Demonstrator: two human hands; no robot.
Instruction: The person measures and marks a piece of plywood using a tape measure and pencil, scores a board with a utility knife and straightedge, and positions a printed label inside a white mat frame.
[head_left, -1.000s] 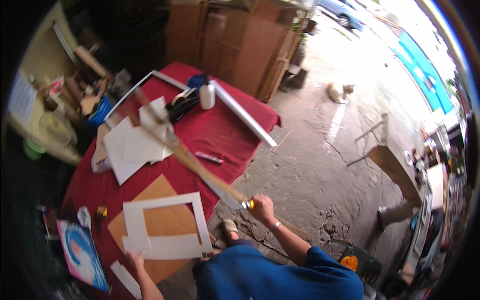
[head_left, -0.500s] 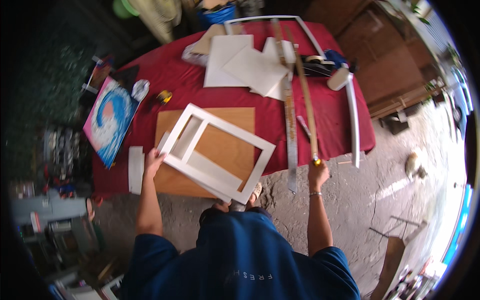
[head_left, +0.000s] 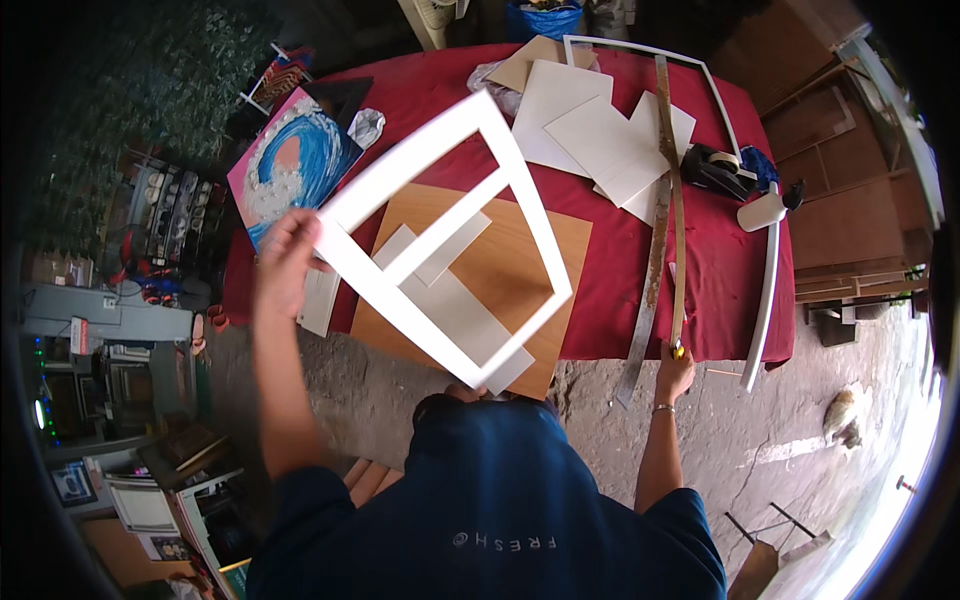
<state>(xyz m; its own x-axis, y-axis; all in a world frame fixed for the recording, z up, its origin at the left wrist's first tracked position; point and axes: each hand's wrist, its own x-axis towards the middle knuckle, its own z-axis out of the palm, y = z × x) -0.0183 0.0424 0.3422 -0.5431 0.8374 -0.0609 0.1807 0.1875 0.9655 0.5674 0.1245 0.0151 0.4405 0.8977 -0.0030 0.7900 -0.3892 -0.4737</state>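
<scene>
My left hand grips the left corner of a white two-opening frame and holds it up, tilted, over the table. Beneath the frame lies a brown wooden board with pale flat pieces on it. My right hand is closed at the table's near edge, around the near end of a long thin tan strip with a small yellow part there. What kind of strip it is, I cannot tell. Beside it a long worn metal ruler sticks out past the table edge.
The table has a red cloth. White sheets lie at the back, near a black tape dispenser and a white bottle. A wave painting is at left. White strips run along the right side.
My left hand has raised and tilted the white frame off the board, uncovering the pale pieces. My right hand still holds the strip, whose far end now lies closer to the metal ruler.
</scene>
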